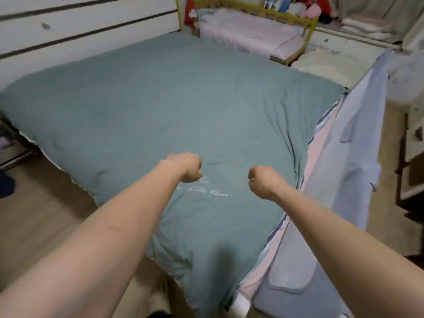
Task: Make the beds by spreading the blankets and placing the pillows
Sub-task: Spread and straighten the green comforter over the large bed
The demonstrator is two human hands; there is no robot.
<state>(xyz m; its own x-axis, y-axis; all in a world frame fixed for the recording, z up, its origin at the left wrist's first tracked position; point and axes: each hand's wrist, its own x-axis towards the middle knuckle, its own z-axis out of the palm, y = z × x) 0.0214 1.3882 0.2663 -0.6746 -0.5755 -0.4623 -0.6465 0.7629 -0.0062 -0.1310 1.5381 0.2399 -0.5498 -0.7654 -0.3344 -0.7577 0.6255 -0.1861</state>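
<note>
Over the near half of the bed, both arms reach forward.
Left hand (pixel 187 167): fingers curled under, knuckles up, over the teal blanket; whether it pinches the cloth or only rests there cannot be told.
Right hand (pixel 263 181): likewise curled, just right of the left hand, a small gap between them; its hold on the cloth cannot be told either.
Teal blanket (pixel 174 106): spread flat across the whole large bed, a few creases running toward its right edge; a line of white script embroidery (pixel 206 191) lies just below the two hands.
Right of the blanket: a striped pink sheet edge (pixel 321 143) shows beside it, and a pale blue padded bed rail (pixel 358 138) stands along that side.
Far end: a small cot with a yellow rail (pixel 270 10) carries a pink blanket (pixel 243 35) and a pink pillow (pixel 289 45).
Left: white panelled wall (pixel 75 26); wooden floor (pixel 39 207) below.
</note>
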